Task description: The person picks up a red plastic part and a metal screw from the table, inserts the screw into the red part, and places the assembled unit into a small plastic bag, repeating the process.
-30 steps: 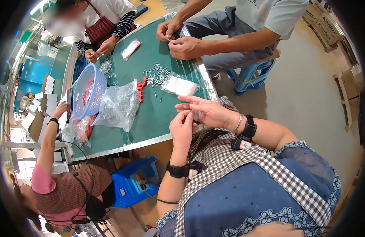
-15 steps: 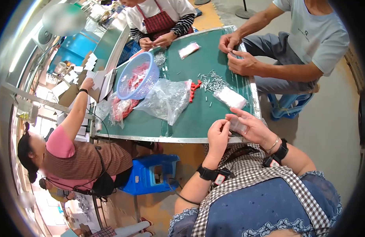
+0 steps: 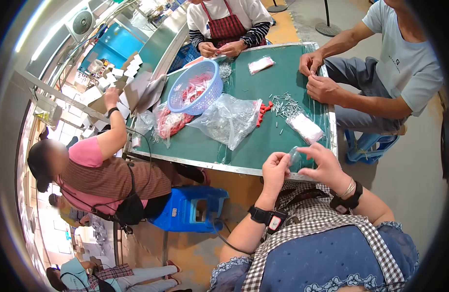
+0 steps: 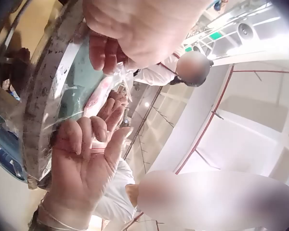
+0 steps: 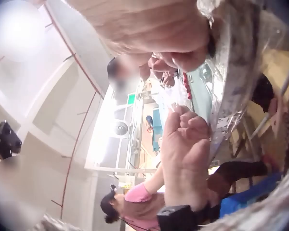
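Observation:
My left hand (image 3: 275,170) pinches a small clear plastic bag (image 3: 294,156) between thumb and fingertips, above the table's front edge. Just to its right, my right hand (image 3: 327,168) has its thumb and fingers spread apart around a gap, with the fingertips close to the bag. In the left wrist view the right hand (image 4: 82,163) shows its palm, with bent fingers and the thumb sticking out. The left hand (image 5: 185,149) appears in the right wrist view with its fingertips together at the bag. Beyond the hands lies a pack of small bags (image 3: 305,127).
On the green table (image 3: 239,155) are a pile of metal pins (image 3: 285,105), red caps (image 3: 261,116), a large clear bag of parts (image 3: 227,119) and a blue basket (image 3: 205,100). Other people work around it. A blue stool (image 3: 185,207) stands at left.
The head view has swung left, moving the table rightward in frame. My right hand has drawn away from the small bag, its thumb and fingers parting; the left still pinches it.

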Available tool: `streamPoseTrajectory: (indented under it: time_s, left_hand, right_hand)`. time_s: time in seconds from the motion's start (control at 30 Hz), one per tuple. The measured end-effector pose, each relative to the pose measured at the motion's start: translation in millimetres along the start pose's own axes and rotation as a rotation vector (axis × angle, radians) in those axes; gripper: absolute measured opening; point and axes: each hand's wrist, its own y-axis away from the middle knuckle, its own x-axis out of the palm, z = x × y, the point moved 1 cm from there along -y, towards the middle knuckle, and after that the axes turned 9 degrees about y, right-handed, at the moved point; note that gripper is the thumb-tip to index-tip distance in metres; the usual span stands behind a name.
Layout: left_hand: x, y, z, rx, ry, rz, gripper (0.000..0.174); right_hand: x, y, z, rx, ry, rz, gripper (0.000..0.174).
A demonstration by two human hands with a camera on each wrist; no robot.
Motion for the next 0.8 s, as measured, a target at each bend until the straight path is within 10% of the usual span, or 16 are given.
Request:
streamPoseTrajectory:
  time_s: [0.1, 0.27, 0.8]
  left_hand:
    - [-1, -2, -3, -0.055, -0.082, 0.081, 0.011]
    - [1, -2, -7, -0.097, -0.166, 0.126, 0.015]
    - [-2, -6, 3, 0.0, -0.166, 0.393, 0.03]
  right_hand:
    - [4, 0, 4, -0.08, 0.2, 0.025, 0.059]
    - [16, 2, -6, -0.05, 0.108, -0.141, 0.011]
    - [22, 0, -17, 0.046, -0.008, -0.166, 0.008]
